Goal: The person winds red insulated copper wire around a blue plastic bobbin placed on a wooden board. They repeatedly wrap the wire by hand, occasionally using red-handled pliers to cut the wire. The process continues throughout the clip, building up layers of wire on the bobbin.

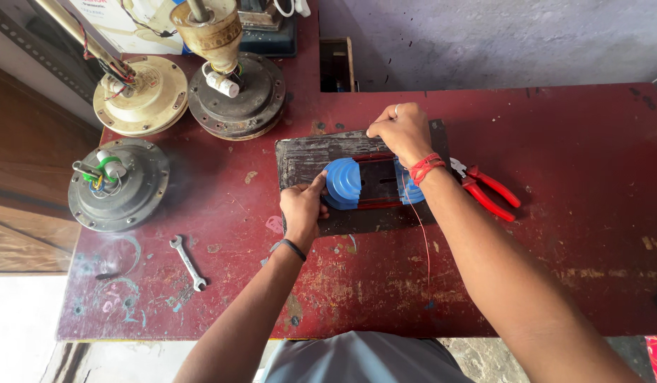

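Left hand (302,207) pinches the blue stepped former (344,183); right hand (401,130) grips thin wire (422,234) — best kept taut, turns even.

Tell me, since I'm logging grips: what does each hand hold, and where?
Left hand grips the blue stepped former at its left edge; right hand pinches thin wire above it.
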